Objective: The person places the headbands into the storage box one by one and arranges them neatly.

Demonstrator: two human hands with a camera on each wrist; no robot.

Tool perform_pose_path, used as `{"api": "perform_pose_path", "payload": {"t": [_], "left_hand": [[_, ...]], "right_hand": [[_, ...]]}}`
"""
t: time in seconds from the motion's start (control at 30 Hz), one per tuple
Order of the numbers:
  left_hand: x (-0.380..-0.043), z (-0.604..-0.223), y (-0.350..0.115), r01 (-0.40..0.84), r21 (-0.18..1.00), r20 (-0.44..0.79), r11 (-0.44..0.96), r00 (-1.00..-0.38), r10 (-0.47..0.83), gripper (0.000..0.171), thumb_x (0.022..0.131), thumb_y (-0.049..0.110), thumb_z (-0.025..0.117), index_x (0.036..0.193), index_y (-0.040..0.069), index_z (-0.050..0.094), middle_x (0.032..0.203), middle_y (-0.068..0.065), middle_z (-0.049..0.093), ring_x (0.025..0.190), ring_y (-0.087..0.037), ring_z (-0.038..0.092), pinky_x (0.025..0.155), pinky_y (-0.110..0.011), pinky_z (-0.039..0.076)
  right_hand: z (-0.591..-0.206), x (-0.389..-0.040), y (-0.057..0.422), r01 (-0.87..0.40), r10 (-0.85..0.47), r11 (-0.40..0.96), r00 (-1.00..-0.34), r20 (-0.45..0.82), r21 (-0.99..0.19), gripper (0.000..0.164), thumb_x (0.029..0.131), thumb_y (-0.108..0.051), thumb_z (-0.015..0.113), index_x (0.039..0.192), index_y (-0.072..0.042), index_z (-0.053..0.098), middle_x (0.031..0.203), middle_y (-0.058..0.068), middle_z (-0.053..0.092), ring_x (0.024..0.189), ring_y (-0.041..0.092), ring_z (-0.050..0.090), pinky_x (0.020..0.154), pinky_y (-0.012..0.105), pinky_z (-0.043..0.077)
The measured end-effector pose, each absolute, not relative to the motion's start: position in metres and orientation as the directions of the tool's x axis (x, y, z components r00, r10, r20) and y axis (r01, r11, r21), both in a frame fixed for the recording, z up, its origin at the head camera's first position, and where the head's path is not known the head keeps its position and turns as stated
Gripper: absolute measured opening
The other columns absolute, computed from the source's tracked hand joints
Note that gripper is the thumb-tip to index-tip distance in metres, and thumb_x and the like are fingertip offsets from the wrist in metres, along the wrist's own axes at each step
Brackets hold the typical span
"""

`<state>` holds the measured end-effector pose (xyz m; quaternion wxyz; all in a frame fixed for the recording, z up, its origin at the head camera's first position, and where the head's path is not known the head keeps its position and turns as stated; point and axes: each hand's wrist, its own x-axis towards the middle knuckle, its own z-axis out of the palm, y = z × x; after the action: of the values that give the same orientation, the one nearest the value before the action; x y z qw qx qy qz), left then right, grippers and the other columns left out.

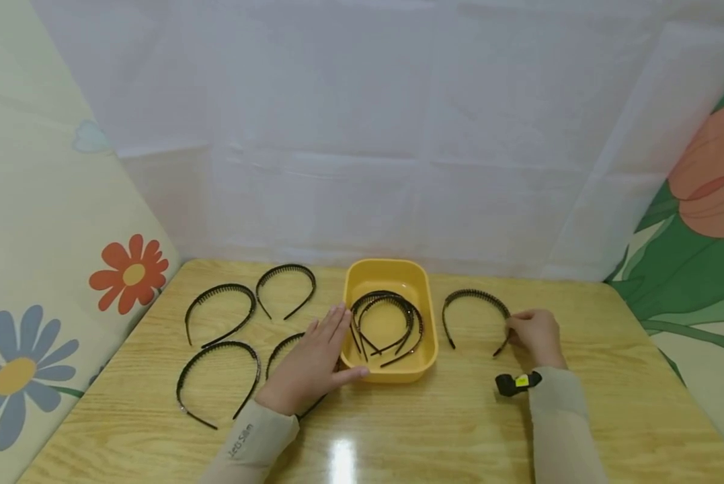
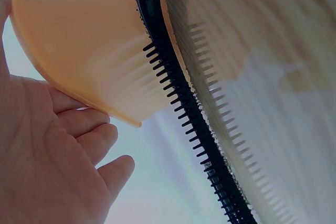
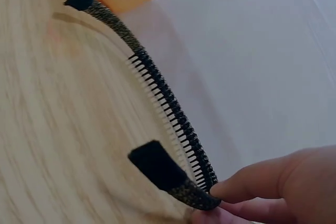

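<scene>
To the right of a yellow plastic box (image 1: 419, 373), my right hand (image 1: 538, 335) pinches one side of a black toothed headband (image 1: 476, 292) between thumb and fingers. Close up in the right wrist view, this headband (image 3: 170, 106) has glittery ends with plain black tips. My left hand (image 1: 313, 366) rests against the box's left side, its fingers fairly straight and thumb near the front rim. Several black headbands (image 1: 386, 294) lie overlapping inside the box. Another headband (image 1: 283, 341) is partly hidden behind my left hand, its teeth (image 2: 173, 93) large in the left wrist view.
On the wooden table (image 1: 446, 430), more headbands lie at the left: one at the back (image 1: 286, 267), one beside it (image 1: 219, 288) and one nearer the front (image 1: 219, 345). A white sheet (image 1: 368, 134) hangs behind the table, with flower-patterned cloth (image 1: 29, 222) at the sides.
</scene>
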<state>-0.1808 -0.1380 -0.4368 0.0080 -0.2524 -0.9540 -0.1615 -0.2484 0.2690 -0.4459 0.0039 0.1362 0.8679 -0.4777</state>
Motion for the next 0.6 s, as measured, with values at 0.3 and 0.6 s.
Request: {"api": "perform_pose_path", "payload": {"t": [0.3,0.6], "left_hand": [[-0.1811,-0.4361,-0.1375,0.484,0.309,0.094,0.819,-0.872,0.48,0.105,0.094,0.071,0.049,0.16,-0.003,0.015,0.167,-0.02,0.009,0.155,-0.033,0.007,0.125,-0.052,0.012],[-0.1805,-0.4352,-0.1376,0.484,0.312,0.097,0.817,-0.872,0.48,0.105,0.094,0.072,0.05,0.16,-0.003,0.016,0.167,-0.02,0.01,0.155,-0.033,0.009,0.125,-0.052,0.013]], "right_hand": [[-0.4428,-0.2499,0.2698,0.323,0.187,0.23,-0.94,-0.284,-0.918,0.041,0.096,-0.005,0.066,0.128,0.019,0.058,0.084,0.001,0.068,0.067,0.004,0.066,0.064,0.02,0.06],[-0.4388,-0.2488,0.2701,0.333,0.074,0.184,-0.943,-0.325,-0.925,0.041,0.097,-0.006,0.066,0.129,0.019,0.056,0.084,0.0,0.071,0.074,0.006,0.066,0.07,0.019,0.06]]}}
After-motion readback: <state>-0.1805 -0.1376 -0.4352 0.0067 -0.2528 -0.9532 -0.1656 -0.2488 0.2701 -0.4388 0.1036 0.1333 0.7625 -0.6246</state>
